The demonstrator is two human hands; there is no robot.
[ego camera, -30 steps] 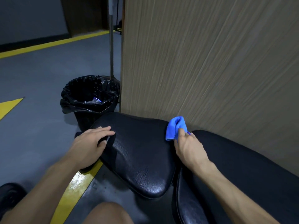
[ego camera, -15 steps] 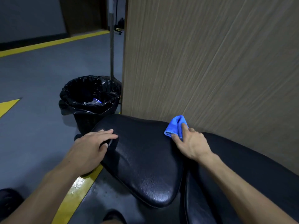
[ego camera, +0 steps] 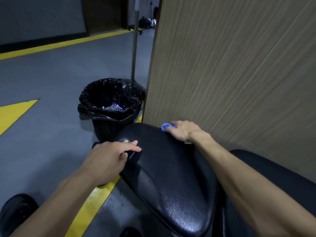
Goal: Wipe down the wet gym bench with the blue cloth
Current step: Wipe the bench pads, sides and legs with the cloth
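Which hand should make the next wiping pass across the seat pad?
Right. The right hand already holds the blue cloth at the seat pad's far edge; the left hand has no cloth and rests on the near-left edge.

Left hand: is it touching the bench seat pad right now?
Touching. The head view shows the left hand lying on the near-left edge of the black seat pad, its fingers stretched flat across the top with no gap visible.

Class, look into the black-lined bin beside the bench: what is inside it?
In the bin, crumpled pale litter with a blue-printed scrap lies at the bottom. The liner's folds and deep shadow hide whatever lies under or around it.
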